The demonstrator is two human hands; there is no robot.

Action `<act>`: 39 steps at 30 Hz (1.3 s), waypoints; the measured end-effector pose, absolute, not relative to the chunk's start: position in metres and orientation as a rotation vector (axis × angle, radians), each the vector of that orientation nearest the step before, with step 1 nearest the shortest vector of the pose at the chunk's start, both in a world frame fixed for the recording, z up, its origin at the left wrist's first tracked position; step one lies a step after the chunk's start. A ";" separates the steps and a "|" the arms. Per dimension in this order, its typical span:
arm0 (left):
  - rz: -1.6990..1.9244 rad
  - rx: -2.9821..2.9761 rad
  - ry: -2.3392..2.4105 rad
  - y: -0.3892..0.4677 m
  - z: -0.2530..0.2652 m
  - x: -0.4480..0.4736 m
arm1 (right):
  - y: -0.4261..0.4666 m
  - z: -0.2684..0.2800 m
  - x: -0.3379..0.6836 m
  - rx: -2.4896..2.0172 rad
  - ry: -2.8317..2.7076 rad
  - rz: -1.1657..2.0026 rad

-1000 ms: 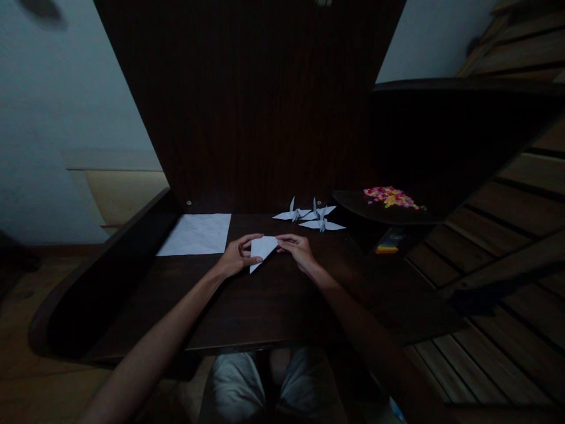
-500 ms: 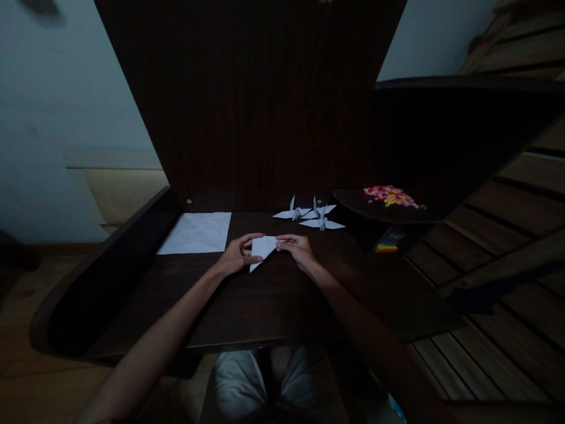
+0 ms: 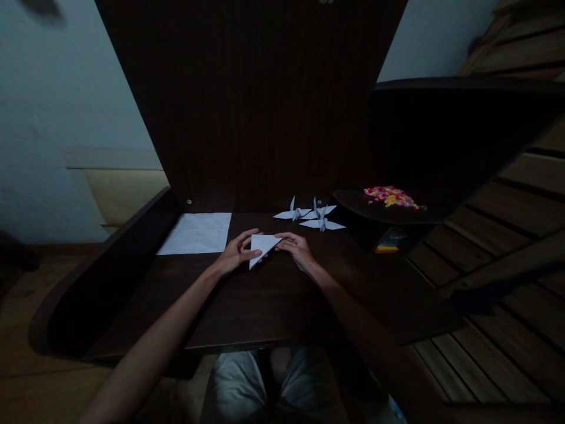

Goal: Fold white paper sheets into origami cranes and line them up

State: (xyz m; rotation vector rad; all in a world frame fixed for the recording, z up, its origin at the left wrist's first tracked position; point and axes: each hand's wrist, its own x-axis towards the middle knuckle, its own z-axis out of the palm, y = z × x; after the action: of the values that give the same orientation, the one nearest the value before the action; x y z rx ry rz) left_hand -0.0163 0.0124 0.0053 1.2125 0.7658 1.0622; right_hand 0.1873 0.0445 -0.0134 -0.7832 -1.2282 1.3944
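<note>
A small white sheet of paper folded into a triangle [image 3: 263, 242] is held a little above the dark desk. My left hand [image 3: 237, 251] grips its left side, thumb on the upper face and fingers behind it. At the pointed right corner, my right hand [image 3: 298, 248] pinches the paper between thumb and fingers. Behind the hands, a few folded white paper cranes [image 3: 322, 224] rest on the desk with their wings spread. To the left lies a flat, slightly creased white sheet of paper [image 3: 196, 233].
A small raised shelf [image 3: 348, 200] on the right carries a heap of pink, red and yellow bits [image 3: 391, 196]. Beneath it sits a yellow-edged item [image 3: 386, 249]. The desk [image 3: 265, 306] has a raised left side panel [image 3: 106, 265] and a tall back board [image 3: 260, 106].
The folded paper has turned slightly and its right corner now shows as a clean point. My left thumb has shifted a little, and my right fingers have moved down along the corner.
</note>
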 end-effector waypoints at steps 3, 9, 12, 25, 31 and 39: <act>1.068 1.107 0.752 0.011 0.009 -0.015 | 0.044 -0.012 0.188 -0.805 -1.226 1.376; 1.096 1.017 0.801 0.013 0.007 -0.014 | 0.046 -0.014 0.186 -0.859 -1.214 1.341; 1.109 1.066 0.877 0.017 0.000 -0.015 | 0.048 -0.018 0.185 -0.899 -1.219 1.263; 1.085 1.030 0.938 0.016 0.002 -0.014 | 0.047 -0.018 0.185 -0.899 -1.221 1.192; 1.213 0.938 1.069 0.019 0.003 -0.016 | 0.041 -0.013 0.188 -0.811 -1.408 1.177; 1.228 0.893 1.039 0.017 0.006 -0.016 | 0.025 -0.004 0.188 -0.777 -1.731 0.910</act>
State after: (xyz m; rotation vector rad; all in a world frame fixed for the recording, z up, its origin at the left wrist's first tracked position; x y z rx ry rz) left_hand -0.0164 0.0173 0.0062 0.8928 1.0385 1.2276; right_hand 0.1882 0.0254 -0.0042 -0.7769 -1.7306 0.9097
